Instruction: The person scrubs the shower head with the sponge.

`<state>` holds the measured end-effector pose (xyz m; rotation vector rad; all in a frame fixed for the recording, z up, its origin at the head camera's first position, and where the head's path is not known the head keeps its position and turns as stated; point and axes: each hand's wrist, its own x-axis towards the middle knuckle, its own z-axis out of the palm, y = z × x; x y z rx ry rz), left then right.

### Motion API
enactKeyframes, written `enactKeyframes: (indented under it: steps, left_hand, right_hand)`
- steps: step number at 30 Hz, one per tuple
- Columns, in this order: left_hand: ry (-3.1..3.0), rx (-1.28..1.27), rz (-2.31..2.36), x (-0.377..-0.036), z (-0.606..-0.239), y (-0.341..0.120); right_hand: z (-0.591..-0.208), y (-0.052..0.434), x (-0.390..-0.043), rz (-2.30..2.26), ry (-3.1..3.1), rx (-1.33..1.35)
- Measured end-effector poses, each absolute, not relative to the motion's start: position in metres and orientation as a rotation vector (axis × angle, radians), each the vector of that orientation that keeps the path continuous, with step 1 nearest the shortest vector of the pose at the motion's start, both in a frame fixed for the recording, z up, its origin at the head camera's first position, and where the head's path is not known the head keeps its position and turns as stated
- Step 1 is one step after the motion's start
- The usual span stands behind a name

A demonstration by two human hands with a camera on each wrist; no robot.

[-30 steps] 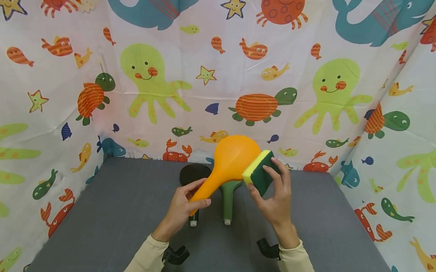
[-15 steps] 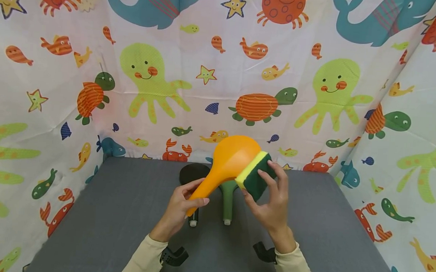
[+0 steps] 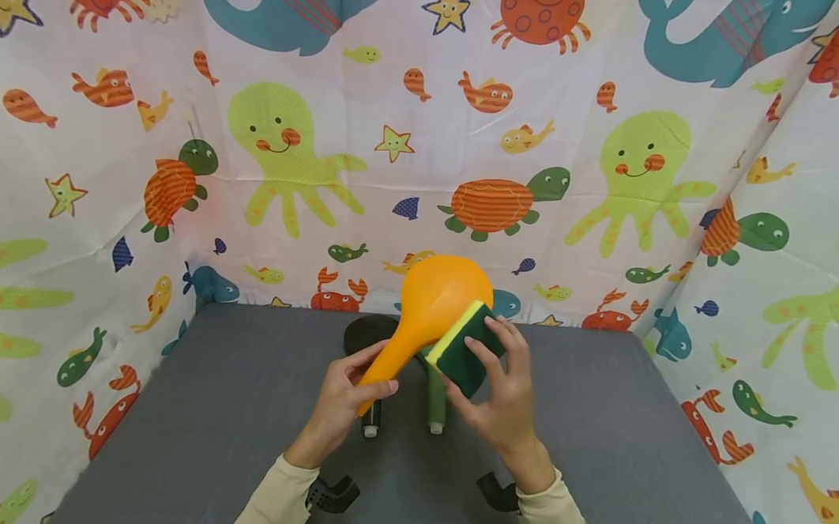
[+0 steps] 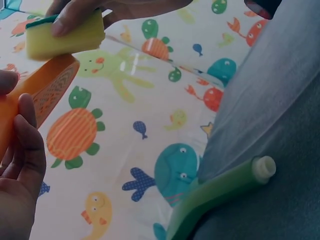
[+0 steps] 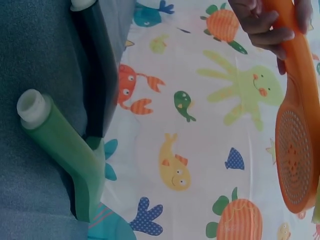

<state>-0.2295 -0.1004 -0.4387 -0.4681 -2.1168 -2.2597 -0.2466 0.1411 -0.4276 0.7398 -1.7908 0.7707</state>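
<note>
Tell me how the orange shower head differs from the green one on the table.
The orange head is held in the air, its handle gripped by the left hand; the green head lies on the grey table, untouched. A sponge held by the right hand presses on the orange one; nothing rubs the green one. Both share the same shape: a round head on a tapering handle.

Head view: green shower head mostly hidden behind the sponge and right hand, only its handle shows. Black shower head at 11 o'clock from it, half covered by the orange shower head. Left wrist view: left hand cut off at left edge. Right wrist view: sponge barely visible at the right edge.
</note>
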Motion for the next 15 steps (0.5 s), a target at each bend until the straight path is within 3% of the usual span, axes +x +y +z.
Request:
enactKeyframes:
  steps: [15]
  left_hand:
    - [-2.148, -0.608, -2.048, -0.23, -0.439, -0.103]
  right_hand:
    - [-0.43, 0.146, -0.252, 0.838, -1.809, 0.743]
